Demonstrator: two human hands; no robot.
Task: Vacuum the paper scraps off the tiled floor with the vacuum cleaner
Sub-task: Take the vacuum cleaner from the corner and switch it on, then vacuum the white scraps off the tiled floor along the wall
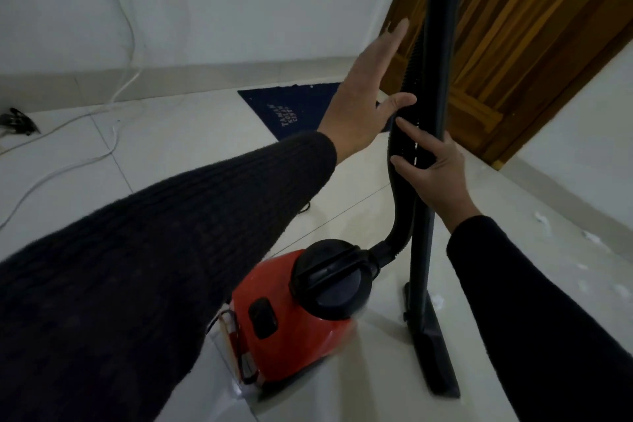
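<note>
Dark knit sleeves end in two bare hands raised at the vacuum cleaner's upright parts, the hands close together but not touching. The right hand [433, 169] curls its fingers round the ribbed black hose [402, 161] where it runs alongside the smooth, rigid wand [436, 79]; whether the thumb also wraps the wand I cannot tell. The left hand [368, 92] is spread flat with straight fingers just left of the hose, its thumb tip at or nearly at the ribbing, gripping nothing. Below the hands the hose bends into a black round fitting on the glossy red canister [291, 312], which sits on the pale glazed tiled floor [164, 154] under the left forearm. The wand drops to a long, flat, dark floor head [436, 346] below the right wrist. Small white paper scraps [541, 217] lie to the right of the right hand along the skirting, with another beside the floor head. From here the tall wand looks top-heavy; if the right hand's hold is on the flexible hose alone, the wand could tip. A tug on the hose could drag the light canister across the slick tiles. Beyond the left hand lie a dark blue mat [301, 110] and a white cable [113, 144]; behind the wand stands a brown grained wooden door [534, 44].
</note>
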